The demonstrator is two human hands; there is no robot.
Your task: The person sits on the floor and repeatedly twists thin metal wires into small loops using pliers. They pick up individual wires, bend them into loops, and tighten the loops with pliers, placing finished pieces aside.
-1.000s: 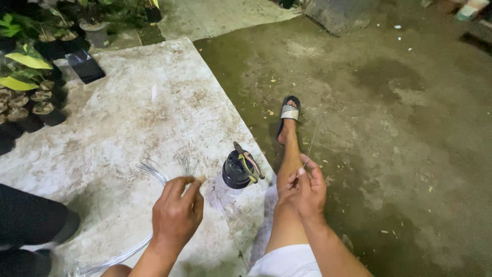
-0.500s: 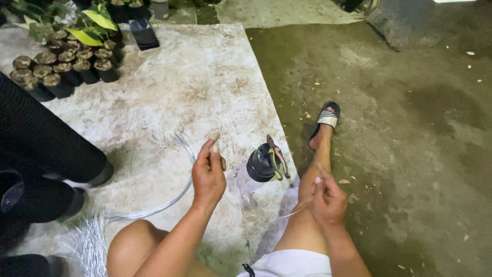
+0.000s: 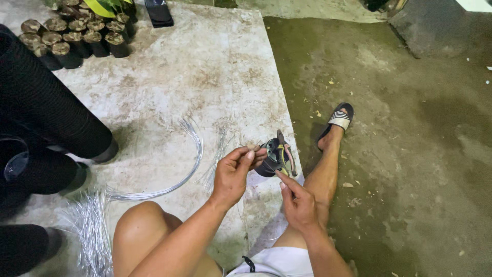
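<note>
My left hand pinches a small light-coloured piece between thumb and fingertips, just left of a small black pot. Pliers with yellow and reddish handles rest across the pot's top. My right hand is below the pot, forefinger stretched toward it, and seems to hold a thin wire that is hard to make out. A long curved bundle of silver wire lies on the pale concrete slab left of my hands. My bare knee is at the bottom.
Several small black nursery pots with plants stand at the slab's far left corner, beside a black tray. Black mesh rolls lie at the left. A pile of cut wire pieces lies bottom left. My sandalled foot rests on the dirt floor.
Both hands have come together near the black pot: the left moved right and down, the right moved left and up. The camera view has tilted further down.
</note>
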